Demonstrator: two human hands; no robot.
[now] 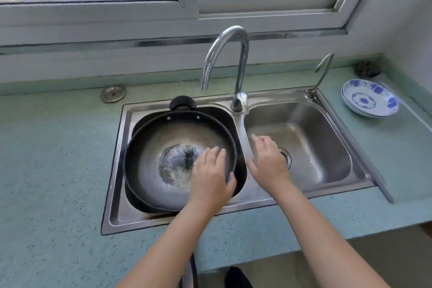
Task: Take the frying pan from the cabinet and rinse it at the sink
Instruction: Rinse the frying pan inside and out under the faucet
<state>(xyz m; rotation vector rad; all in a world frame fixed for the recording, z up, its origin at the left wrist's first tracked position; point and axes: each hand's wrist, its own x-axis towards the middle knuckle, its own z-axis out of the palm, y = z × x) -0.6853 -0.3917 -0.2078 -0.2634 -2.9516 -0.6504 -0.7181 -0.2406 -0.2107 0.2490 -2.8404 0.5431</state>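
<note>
Fingers point(216, 154) of left hand point(210, 180) rest inside wet frying pan point(161, 138), in sink point(117, 170).

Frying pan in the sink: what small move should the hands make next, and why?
Probably lift the frying pan by its near rim and tip the water out. It sits in the left basin of the sink holding a puddle, the left hand lies across that rim, and no stream shows from the faucet.

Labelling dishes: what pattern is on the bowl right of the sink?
White bowl with blue floral pattern; head view.
</note>
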